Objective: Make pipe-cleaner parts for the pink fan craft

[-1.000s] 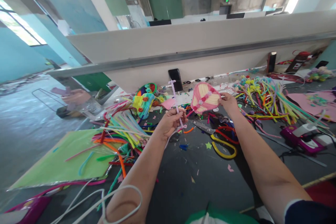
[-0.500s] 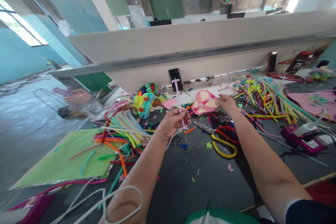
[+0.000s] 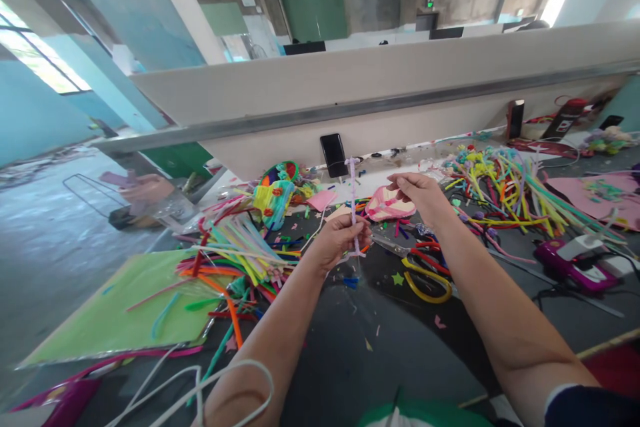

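Observation:
My left hand point(image 3: 341, 240) is closed around a thin lilac pipe-cleaner stick point(image 3: 353, 195) that stands upright above the dark table. My right hand point(image 3: 420, 195) hovers just right of it, fingers curled and apart, touching or just above a pink and cream woven fan-shaped piece point(image 3: 385, 205) that lies flat on the table. I cannot tell whether the fingers still pinch its edge. Scissors with yellow and red handles point(image 3: 417, 272) lie under my right forearm.
A heap of coloured pipe cleaners point(image 3: 235, 248) rests on a green sheet point(image 3: 125, 307) at the left; another heap point(image 3: 505, 193) lies at the right. A black phone point(image 3: 333, 155) leans on the grey partition. A purple glue gun point(image 3: 575, 263) and pink paper point(image 3: 595, 197) sit at the right.
My right hand lowered the woven fan from upright in the air down flat onto the table. My left hand shifted slightly right with the lilac stick.

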Tool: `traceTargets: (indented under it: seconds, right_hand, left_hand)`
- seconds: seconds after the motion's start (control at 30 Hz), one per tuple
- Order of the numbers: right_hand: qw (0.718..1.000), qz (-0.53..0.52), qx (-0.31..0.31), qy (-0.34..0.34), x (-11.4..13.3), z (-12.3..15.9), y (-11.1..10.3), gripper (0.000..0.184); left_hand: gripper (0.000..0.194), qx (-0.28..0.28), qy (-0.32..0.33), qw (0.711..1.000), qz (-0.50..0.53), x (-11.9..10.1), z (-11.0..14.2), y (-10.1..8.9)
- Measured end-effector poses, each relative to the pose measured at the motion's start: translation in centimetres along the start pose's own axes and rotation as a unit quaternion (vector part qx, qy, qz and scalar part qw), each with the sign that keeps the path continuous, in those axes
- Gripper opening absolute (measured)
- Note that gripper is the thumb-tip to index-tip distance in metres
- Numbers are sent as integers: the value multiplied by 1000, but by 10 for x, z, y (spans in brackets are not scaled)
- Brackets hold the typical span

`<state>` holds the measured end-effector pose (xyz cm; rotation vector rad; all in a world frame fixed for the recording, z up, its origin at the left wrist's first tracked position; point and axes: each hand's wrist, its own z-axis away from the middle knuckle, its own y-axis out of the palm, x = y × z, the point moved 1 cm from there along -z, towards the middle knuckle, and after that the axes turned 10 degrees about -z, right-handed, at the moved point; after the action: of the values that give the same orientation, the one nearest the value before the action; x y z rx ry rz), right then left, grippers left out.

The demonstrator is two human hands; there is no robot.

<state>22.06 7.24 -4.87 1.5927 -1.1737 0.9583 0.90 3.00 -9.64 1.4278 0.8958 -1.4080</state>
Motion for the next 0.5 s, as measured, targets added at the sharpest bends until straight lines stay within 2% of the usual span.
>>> traceTargets:
  seconds: [0.33, 0.5]
  right_hand:
    - [998, -45, 38, 18, 9, 5, 4, 24]
    - [997, -50, 49, 23, 10, 5, 2, 20]
  left_hand:
    - [29, 30, -2, 999, -41, 2, 0, 4]
    - [24, 46, -10, 999, -9, -1, 3, 5]
